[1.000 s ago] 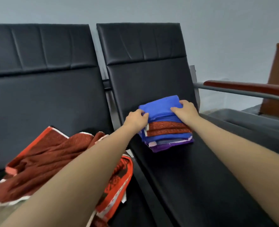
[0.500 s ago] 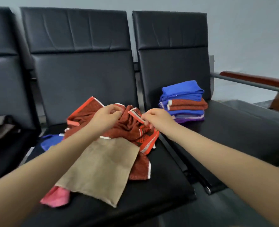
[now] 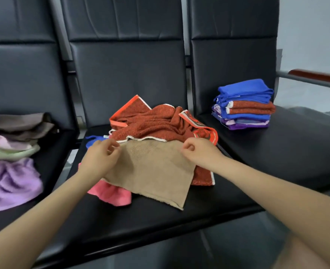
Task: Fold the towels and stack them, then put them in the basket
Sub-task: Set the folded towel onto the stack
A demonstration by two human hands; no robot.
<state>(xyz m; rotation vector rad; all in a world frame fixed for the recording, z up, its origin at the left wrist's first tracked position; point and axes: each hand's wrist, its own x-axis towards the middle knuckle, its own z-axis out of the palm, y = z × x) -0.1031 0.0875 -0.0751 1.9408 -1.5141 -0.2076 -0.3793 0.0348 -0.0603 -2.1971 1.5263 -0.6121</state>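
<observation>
Towels are lying in three groups on a row of black seats (image 3: pixel 160 216). Tan towel (image 3: pixel 156 169) is lying flat on top of the middle seat's heap, far edge tucked against a crumpled red towel (image 3: pixel 152 121) with orange and white borders. Left hand (image 3: pixel 100 158) is pinching the tan towel's far left corner, fingers curled; right hand (image 3: pixel 199 152) is pinching the far right corner the same way. Pink towel (image 3: pixel 111 194) is poking out under the tan one, mostly covered. A blue scrap (image 3: pixel 92 141) is showing behind the left hand, shape unclear. Folded stack (image 3: pixel 244 105) of blue, red and purple towels is sitting on the right seat, well apart. Loose pile (image 3: pixel 11 156) of lilac, green and brown cloth is on the left seat, cut off by the frame edge.
</observation>
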